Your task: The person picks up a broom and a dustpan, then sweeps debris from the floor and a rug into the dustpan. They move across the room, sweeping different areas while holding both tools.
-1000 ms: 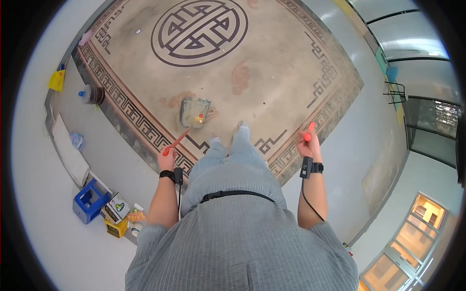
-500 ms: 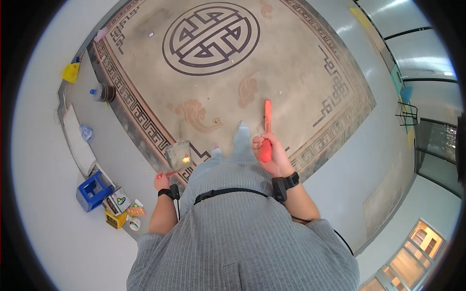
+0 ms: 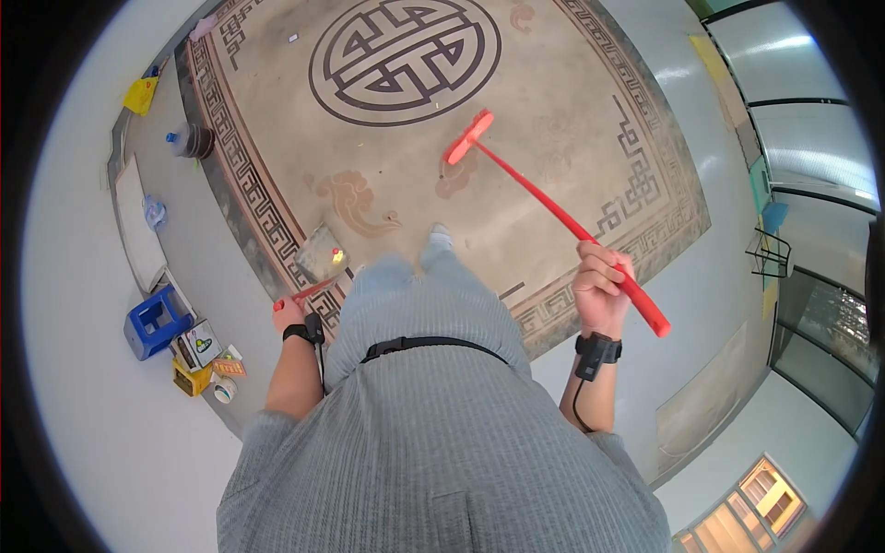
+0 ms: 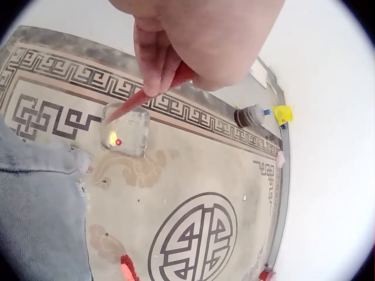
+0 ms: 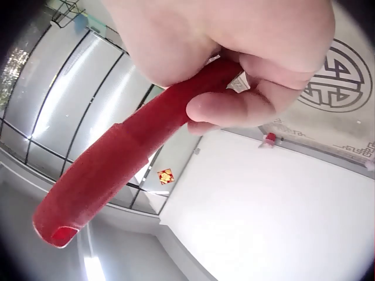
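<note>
In the head view my right hand (image 3: 601, 288) grips the red handle of a broom (image 3: 544, 196) close to its top end. The shaft slants forward and left to a red head with bristles, over the patterned floor. The right wrist view shows the fingers curled round the thick red grip (image 5: 99, 181). Low at the left, my left hand (image 3: 288, 315) holds the red handle of a clear dustpan (image 3: 318, 247). Small yellow and red bits (image 4: 115, 140) lie inside the pan in the left wrist view, where the fingers wrap its handle (image 4: 132, 104).
A large water bottle (image 3: 192, 142) and a yellow bag (image 3: 141, 95) are by the left wall. Nearer stand a blue stool (image 3: 159, 323), boxes (image 3: 198, 347) and a white tub (image 3: 225, 391). A black-framed chair (image 3: 771, 253) is at the far right. Small specks dot the floor.
The right hand first swung inward, then back out to the right; the broom now stretches forward-left, its head in view. The left hand drew the dustpan back toward the body and left.
</note>
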Demonstrator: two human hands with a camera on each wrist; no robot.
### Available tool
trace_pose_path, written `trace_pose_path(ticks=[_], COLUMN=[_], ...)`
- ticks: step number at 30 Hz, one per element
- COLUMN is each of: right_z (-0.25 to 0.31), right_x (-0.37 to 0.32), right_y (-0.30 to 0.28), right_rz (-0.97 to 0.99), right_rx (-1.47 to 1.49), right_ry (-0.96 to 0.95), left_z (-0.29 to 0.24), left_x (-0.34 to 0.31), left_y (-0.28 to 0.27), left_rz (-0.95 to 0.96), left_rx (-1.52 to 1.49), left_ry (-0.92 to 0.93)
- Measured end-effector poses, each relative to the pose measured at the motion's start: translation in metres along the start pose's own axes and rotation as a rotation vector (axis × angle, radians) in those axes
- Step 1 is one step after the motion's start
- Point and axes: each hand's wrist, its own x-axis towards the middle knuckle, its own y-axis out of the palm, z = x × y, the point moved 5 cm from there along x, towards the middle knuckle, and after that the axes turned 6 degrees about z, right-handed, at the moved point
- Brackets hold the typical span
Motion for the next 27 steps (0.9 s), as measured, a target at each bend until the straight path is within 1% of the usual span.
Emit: trace_pose_path(ticks=[1,4,5,6,7,8,9,10,12,13,15,16,18,19,21,22,24,25,26,27], right_z=[0.014,0.046,0.054,0.060,0.064,0.069,0.075,0.078,0.084,0.093,0.115,0.124,0.142,0.144,0.153,0.155,0.156,0.153,0.149,0.143], right_x=[-0.004,-0.016,-0.019,-0.023,-0.027,-0.029,-0.031,-0.033,-0.035,-0.034,-0.021,-0.013,0.004,0.013,0.024,0.031,0.045,0.052,0.060,0.067], right_y=[0.006,0.018,0.020,0.021,0.026,0.029,0.029,0.030,0.030,0.027,0.006,-0.004,-0.031,-0.042,-0.068,-0.079,-0.104,-0.115,-0.123,-0.133], right_rz=[0.052,0.104,0.103,0.104,0.106,0.108,0.114,0.119,0.061,0.067,-0.014,-0.011,-0.223,-0.220,-0.449,-0.445,-0.468,-0.500,-0.498,-0.534], right_rx=[0.019,0.018,-0.008,-0.006,-0.040,-0.073,-0.133,-0.129,-0.350,-0.347,-0.542,-0.540,-0.838,-0.835,-1.022,-1.020,-1.038,-0.985,-0.988,-0.980], right_ry=[-0.027,-0.055,-0.097,-0.105,-0.146,-0.186,-0.179,-0.186,-0.193,-0.202,-0.118,-0.126,-0.152,-0.157,-0.239,-0.239,-0.157,-0.109,-0.106,-0.041], left_z=[-0.003,-0.019,-0.024,-0.030,-0.032,-0.032,-0.033,-0.038,-0.045,-0.053,-0.068,-0.074,-0.079,-0.080,-0.082,-0.083,-0.085,-0.085,-0.085,-0.084], left_x=[-0.001,-0.009,-0.011,-0.013,-0.012,-0.010,-0.008,-0.012,-0.020,-0.027,-0.034,-0.038,-0.029,-0.022,-0.019,-0.020,-0.024,-0.028,-0.029,-0.031], left_y=[0.008,0.034,0.042,0.051,0.058,0.065,0.072,0.081,0.094,0.100,0.111,0.117,0.124,0.125,0.127,0.128,0.124,0.122,0.120,0.118], left_rz=[0.030,0.071,0.075,0.119,0.163,0.168,0.195,0.224,0.255,0.277,0.298,0.313,0.316,0.343,0.368,0.369,0.365,0.369,0.375,0.366], left_rx=[-0.002,0.011,0.014,0.005,-0.005,0.001,0.022,0.044,0.060,0.072,0.104,0.134,0.120,0.168,0.215,0.215,0.214,0.208,0.200,0.149], left_ry=[-0.010,-0.030,-0.029,0.005,0.039,0.042,0.049,0.056,0.073,0.084,0.107,0.125,0.131,0.152,0.176,0.193,0.212,0.194,0.176,0.133])
